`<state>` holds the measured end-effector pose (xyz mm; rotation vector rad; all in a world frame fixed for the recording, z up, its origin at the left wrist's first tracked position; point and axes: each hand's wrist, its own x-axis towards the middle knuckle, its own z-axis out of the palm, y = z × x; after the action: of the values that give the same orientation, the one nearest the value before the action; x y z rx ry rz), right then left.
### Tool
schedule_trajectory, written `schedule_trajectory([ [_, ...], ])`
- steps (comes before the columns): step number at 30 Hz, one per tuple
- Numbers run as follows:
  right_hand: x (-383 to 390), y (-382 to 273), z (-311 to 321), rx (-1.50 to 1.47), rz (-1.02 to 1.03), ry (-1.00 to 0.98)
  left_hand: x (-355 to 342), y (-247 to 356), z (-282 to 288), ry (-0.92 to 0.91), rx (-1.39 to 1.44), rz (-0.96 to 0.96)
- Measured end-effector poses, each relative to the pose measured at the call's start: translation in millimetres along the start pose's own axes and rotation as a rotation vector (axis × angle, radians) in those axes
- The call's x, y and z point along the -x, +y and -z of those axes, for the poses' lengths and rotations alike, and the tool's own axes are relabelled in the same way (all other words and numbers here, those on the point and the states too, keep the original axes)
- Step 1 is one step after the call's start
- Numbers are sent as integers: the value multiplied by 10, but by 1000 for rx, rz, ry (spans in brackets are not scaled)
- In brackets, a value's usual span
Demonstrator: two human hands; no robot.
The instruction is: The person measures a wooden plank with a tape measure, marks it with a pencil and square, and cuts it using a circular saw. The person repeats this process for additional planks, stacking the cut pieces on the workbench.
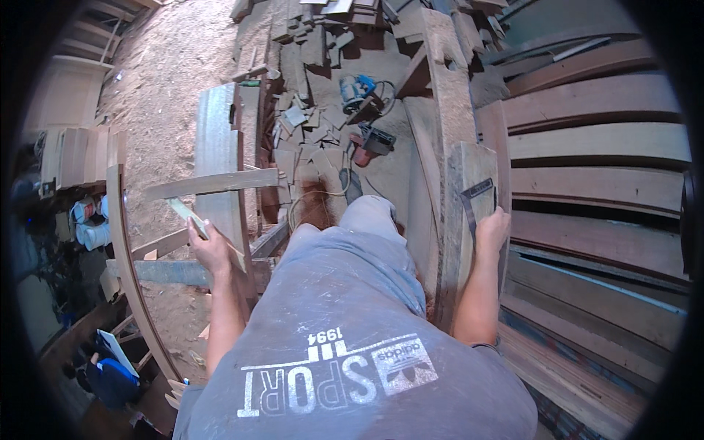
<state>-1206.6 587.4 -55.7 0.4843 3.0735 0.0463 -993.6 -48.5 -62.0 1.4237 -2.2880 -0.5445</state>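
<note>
Left hand (213,251): grasping, thumb and fingers closed about a narrow wooden strip (185,211); right hand (493,229): fingers curled in at the right edge of a short board (477,161); whether they pinch that edge or hold some small item, one cannot tell.

Strip, one: slim, pale on its upper face; lies aslant at the near part of the left plank (218,136), its far end beyond the plank's left edge, just short of a wooden crosspiece (235,180); judged light and fairly stiff, dry rather than slippery, liable to snap if bent hard; best taken near mid-length, between thumb and fingertips.

Square, one: dark try square (479,188), L-shaped; rests on the short board toward its right edge, just beside the right hand; probably rigid, light to lift, easily knocked out of true; best held by its thicker arm, pressed to the board's edge.

Short board, one: lies along the right beam (449,88); likely stiff and moderately heavy; to be steadied by its long edges.

Surroundings: blue power tool (356,92), red-and-black power tool (372,144) and scattered offcuts (315,132) between plank and beam; stacked boards (594,143) beyond the beam's right edge.
</note>
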Motion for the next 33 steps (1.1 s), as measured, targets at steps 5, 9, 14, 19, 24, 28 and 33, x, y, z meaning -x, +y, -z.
schedule_trajectory([
  [5, -60, 10, 45, -8, 9, -31, 29, 128, 54, -1, -20, 26],
  [9, -55, -87, 228, 16, -37, -121, 7, -67, -54, 75, 21, -77],
  [14, 20, -132, 253, -73, -63, -51, 21, 22, -40, 76, 3, -54],
  [19, -26, 117, -8, -121, -21, -123, 56, 144, 39, 76, -15, -52],
  [24, 114, 26, 15, -304, 20, -184, 49, 179, 53, 82, -19, -50],
  [28, 462, -421, 399, -314, 145, -71, 33, 106, 2, 104, 17, -33],
  [33, 615, -469, 335, -249, 134, -70, -1, 202, 39, 111, -8, -1],
])
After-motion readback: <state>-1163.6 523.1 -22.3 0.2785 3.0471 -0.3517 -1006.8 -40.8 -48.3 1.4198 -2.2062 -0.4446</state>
